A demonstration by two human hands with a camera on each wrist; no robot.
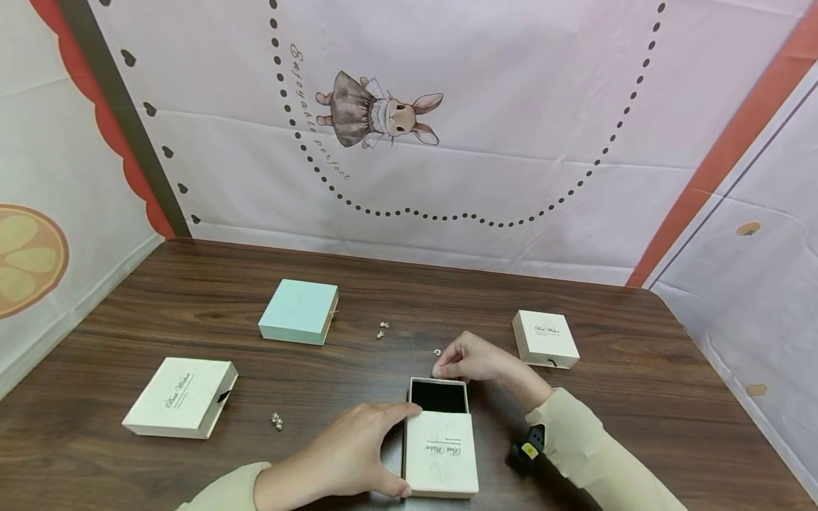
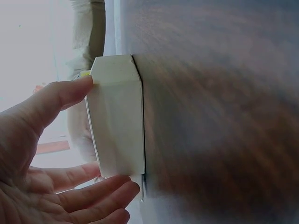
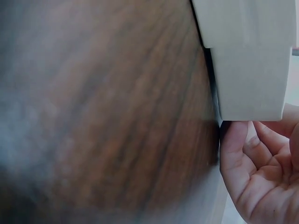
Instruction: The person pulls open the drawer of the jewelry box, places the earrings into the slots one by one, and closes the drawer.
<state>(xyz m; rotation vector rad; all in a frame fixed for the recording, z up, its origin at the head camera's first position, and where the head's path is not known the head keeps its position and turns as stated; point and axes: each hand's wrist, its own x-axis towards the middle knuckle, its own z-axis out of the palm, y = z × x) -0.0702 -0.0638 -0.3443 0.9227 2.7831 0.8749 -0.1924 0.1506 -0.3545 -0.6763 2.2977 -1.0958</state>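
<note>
A cream drawer-style gift box (image 1: 441,454) lies on the table in front of me, its inner tray (image 1: 438,394) slid partly out at the far end, showing a black lining. My left hand (image 1: 348,443) grips the outer sleeve from the left, thumb at its near corner and index finger by the tray opening. In the left wrist view the box's side (image 2: 117,126) sits between thumb and fingers. At the tray's far end, my right hand (image 1: 473,358) pinches a small dark pull ribbon, mostly hidden by the fingertips. The right wrist view shows the tray end (image 3: 250,84) above the curled fingers.
Two more cream boxes stand at the left (image 1: 182,397) and right (image 1: 546,338), and a mint box (image 1: 299,311) at back left. Small shiny jewelry pieces (image 1: 277,421) lie left, others (image 1: 382,330) at centre, and one piece (image 1: 437,352) beside my right fingers.
</note>
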